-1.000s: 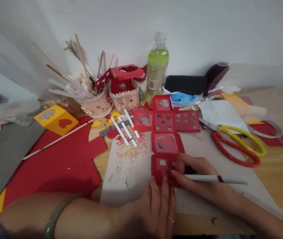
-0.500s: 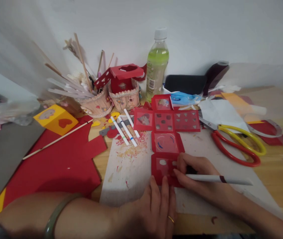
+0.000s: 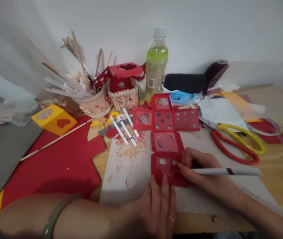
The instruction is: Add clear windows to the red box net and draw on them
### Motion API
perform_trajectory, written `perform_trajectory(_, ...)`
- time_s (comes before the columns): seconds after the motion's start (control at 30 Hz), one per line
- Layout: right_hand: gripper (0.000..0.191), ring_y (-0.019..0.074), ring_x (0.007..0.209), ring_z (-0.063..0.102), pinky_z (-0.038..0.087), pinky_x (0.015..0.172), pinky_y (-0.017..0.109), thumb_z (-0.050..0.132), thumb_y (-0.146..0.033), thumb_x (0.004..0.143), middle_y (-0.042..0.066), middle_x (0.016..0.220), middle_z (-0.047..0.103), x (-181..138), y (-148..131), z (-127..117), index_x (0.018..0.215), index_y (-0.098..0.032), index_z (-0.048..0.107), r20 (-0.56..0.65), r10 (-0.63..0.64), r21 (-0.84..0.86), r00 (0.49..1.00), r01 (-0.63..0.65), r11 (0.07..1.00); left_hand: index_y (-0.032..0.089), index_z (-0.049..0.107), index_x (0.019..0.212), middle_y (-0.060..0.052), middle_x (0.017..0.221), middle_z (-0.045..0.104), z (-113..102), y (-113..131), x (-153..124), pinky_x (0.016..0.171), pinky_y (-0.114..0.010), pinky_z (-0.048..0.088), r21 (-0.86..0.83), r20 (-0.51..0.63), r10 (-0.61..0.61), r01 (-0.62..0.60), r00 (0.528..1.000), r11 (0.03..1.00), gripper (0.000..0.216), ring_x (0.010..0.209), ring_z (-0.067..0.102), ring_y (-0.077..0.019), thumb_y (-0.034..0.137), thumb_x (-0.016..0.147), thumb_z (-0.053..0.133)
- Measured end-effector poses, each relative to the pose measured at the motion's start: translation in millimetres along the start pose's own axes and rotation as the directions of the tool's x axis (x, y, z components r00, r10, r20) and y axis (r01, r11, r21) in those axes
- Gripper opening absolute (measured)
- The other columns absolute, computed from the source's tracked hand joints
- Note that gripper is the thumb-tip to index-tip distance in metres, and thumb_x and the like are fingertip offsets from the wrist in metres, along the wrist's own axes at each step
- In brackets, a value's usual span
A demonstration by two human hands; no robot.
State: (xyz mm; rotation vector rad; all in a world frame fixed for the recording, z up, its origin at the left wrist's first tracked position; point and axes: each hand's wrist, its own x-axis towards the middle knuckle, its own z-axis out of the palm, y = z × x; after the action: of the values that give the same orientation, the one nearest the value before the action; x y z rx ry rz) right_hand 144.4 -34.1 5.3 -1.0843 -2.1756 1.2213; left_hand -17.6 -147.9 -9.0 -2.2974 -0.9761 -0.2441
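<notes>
Hands: left hand (image 3: 153,209) is open and flat, fingertips pressing the near edge of the red net (image 3: 167,142). Judged reason: to pin the card to the white sheet (image 3: 128,172) so it cannot slide. Right hand (image 3: 203,169) is clenched on a white tool (image 3: 227,171) in a pen grip. The tip is down on the net's nearest panel, just beyond the left fingertips, and the barrel trails out over the right wrist. Pen or craft knife: cannot tell, as the fingers hide the tip.

Net lies unfolded, a cross of panels running away from both hands, with cut-out windows backed by clear film. The sheet beneath probably spares the worktop (image 3: 275,179); it carries red and yellow shavings beyond the left hand.

- Scissors (image 3: 236,142): beyond the right hand, handles outward, within easy reach
- Three markers (image 3: 125,127): side by side beyond the left hand, just beside the net
- Red foam sheets (image 3: 56,162): left of the left forearm
- Bottle (image 3: 156,63): upright and capped, far beyond both hands at the wall, well apart from the cutting

Writing:
- Bottle label is printed but too small to read
- Blue packet (image 3: 183,98) behind the net has print, illegible
- Markers show only coloured bands
</notes>
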Motion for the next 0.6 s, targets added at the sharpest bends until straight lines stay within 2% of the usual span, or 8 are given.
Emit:
perform_trajectory(0.13,0.027,0.0101,0.049,0.038,0.032,0.044,0.023,0.051,-0.025,0.078,-0.003,0.052,0.045,0.3,-2.1,1.2,0.056,-0.022,0.036,0.064,-0.013,-0.035,0.998,0.015,0.999,0.005,0.065,0.107,-0.013,0.100,0.071,0.0,-0.2,0.0,0.063,-0.028,0.052,-0.008,-0.011,-0.014,0.014,1.000,1.000,0.031,0.078,0.070,-0.0224,0.025,0.092,0.048)
perform_trajectory(0.3,0.026,0.0098,0.048,0.036,0.030,0.043,0.023,0.049,-0.022,0.078,-0.004,0.052,0.044,-1.2,-1.9,3.1,0.057,-0.022,0.034,0.030,-0.018,-0.068,0.999,0.020,0.998,0.004,0.065,0.105,-0.013,0.097,0.071,1.1,-0.8,0.4,0.062,-0.028,0.054,-0.007,-0.040,-0.021,0.020,0.999,1.000,0.032,0.076,0.070,-0.0229,0.028,0.091,0.050)
perform_trajectory(0.47,0.025,0.0098,0.049,0.036,0.029,0.044,0.023,0.049,-0.018,0.077,-0.004,0.053,0.044,-0.9,-2.1,3.5,0.058,-0.022,0.034,0.035,-0.028,-0.072,0.999,0.031,0.997,0.003,0.063,0.110,-0.016,0.102,0.069,-1.5,-0.3,-0.7,0.061,-0.028,0.053,-0.012,0.027,0.011,-0.010,1.000,1.000,0.035,0.079,0.070,-0.0238,0.029,0.092,0.048)
perform_trajectory(0.53,0.024,0.0100,0.049,0.036,0.029,0.044,0.023,0.050,-0.019,0.076,-0.004,0.052,0.043,0.1,-2.8,2.3,0.057,-0.022,0.035,0.034,-0.021,-0.052,0.999,0.022,0.998,0.002,0.062,0.111,-0.018,0.104,0.068,-1.6,1.4,-1.7,0.062,-0.029,0.053,-0.007,0.035,0.012,-0.012,0.999,1.000,0.037,0.081,0.069,-0.0247,0.030,0.093,0.048)
perform_trajectory(0.6,0.025,0.0104,0.049,0.036,0.030,0.045,0.024,0.053,-0.021,0.075,-0.004,0.053,0.043,1.6,-2.0,-0.1,0.056,-0.022,0.035,-0.019,0.003,0.018,1.000,-0.003,1.000,0.001,0.063,0.110,-0.019,0.104,0.068,-0.7,1.9,-2.1,0.064,-0.031,0.052,-0.005,0.009,0.004,-0.004,1.000,1.000,0.037,0.081,0.069,-0.0260,0.031,0.092,0.049)
